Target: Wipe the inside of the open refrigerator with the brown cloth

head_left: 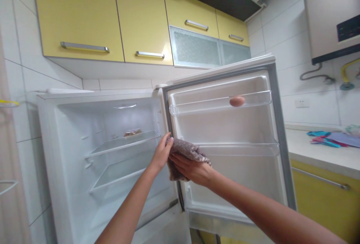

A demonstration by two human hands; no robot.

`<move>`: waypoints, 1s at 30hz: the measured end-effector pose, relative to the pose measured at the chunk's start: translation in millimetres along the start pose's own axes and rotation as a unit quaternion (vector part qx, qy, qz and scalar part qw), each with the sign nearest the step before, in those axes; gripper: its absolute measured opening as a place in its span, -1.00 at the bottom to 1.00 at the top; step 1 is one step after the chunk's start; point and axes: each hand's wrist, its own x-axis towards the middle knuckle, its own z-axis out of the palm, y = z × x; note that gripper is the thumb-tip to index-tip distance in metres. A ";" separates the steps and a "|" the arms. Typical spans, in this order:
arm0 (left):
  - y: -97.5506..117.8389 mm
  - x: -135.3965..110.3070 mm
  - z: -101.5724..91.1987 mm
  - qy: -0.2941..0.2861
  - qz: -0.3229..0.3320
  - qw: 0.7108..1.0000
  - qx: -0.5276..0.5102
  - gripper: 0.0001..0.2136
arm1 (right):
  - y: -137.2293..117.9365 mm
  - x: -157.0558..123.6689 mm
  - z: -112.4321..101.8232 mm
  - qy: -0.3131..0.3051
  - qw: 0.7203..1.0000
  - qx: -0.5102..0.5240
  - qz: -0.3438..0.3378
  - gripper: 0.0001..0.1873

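A white fridge (56, 131) stands open, its door (277, 124) swung out to the right. My right hand (194, 169) presses a brown-grey cloth (187, 149) against the door's inner edge near the hinge. My left hand (161, 153) reaches in from the left and grips the same cloth at its upper corner with pinched fingers. A single egg (237, 101) lies in the top door shelf (197, 107). A small brown packet (132, 133) rests on the upper glass shelf (118, 144) inside.
Yellow wall cabinets (84, 15) hang above the fridge. A white counter (312, 150) at the right carries coloured cloths (332, 139) over a yellow drawer (323, 199). A water heater (332, 15) with pipes is mounted on the tiled wall at upper right.
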 end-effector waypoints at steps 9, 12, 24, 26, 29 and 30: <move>12.9 -15.6 7.1 -0.071 0.097 0.989 0.089 -0.52 | 21.5 -69.9 -43.3 0.008 0.988 -0.034 0.148 -0.31; 10.8 -21.4 9.9 -0.113 0.112 0.979 0.125 -0.59 | 31.5 -102.6 -61.8 0.006 0.967 -0.046 0.249 -0.22; 3.5 -25.8 16.7 -0.142 0.116 0.971 0.157 -0.54 | 53.6 -173.2 -59.8 0.146 0.847 -0.145 0.491 -0.13; 3.8 -25.5 17.7 -0.145 0.115 0.970 0.160 -0.53 | 52.3 -167.8 -56.6 0.173 0.827 -0.122 0.521 -0.13; 3.9 -25.0 19.2 -0.141 0.117 0.971 0.155 -0.54 | 50.0 -159.2 -51.6 0.228 0.788 -0.083 0.566 -0.10; 3.9 -25.0 19.5 -0.141 0.117 0.971 0.153 -0.55 | 49.4 -157.3 -49.3 0.246 0.773 -0.074 0.580 -0.09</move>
